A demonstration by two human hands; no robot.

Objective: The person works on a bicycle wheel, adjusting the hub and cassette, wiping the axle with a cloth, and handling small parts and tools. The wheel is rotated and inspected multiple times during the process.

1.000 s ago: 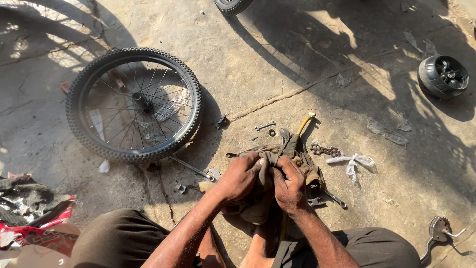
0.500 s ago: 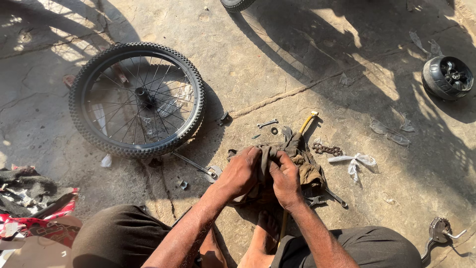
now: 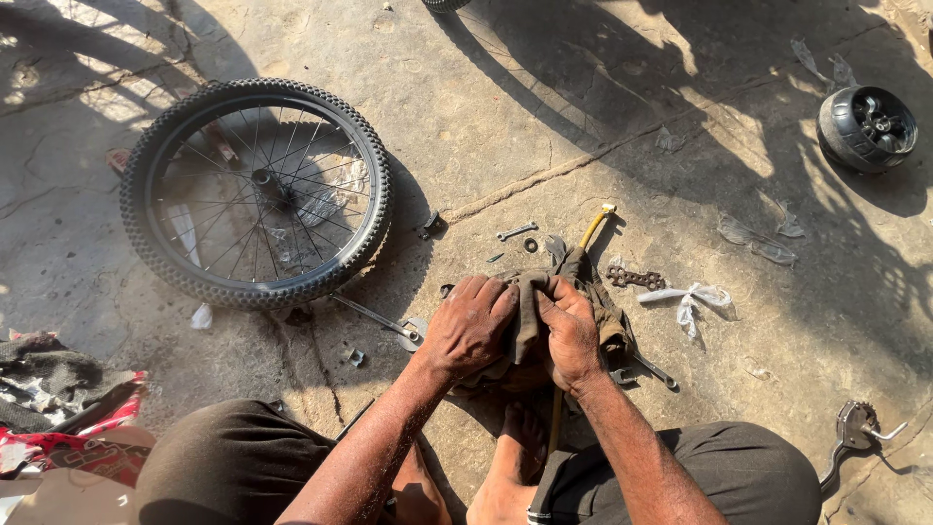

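I squat on a concrete floor. My left hand (image 3: pixel 468 329) and my right hand (image 3: pixel 570 331) both grip a dirty brown rag (image 3: pixel 530 321) bunched between them, just above the ground. Whatever the rag wraps is hidden. A yellow-handled tool (image 3: pixel 593 226) pokes out from behind the rag. A bicycle wheel (image 3: pixel 257 192) with a knobbly tyre lies flat to the left of my hands.
Small parts lie around the rag: a bolt (image 3: pixel 516 231), a short chain piece (image 3: pixel 637 279), a white cloth strip (image 3: pixel 692 297), a spanner (image 3: pixel 374 317). A small black wheel (image 3: pixel 866 128) sits far right, a metal bracket (image 3: pixel 855 429) at lower right, rags (image 3: pixel 58 389) at lower left.
My hands have stayed closed on the rag, with the fingers shifting slightly over it. The view has drifted a little; the wheel and parts have not moved.
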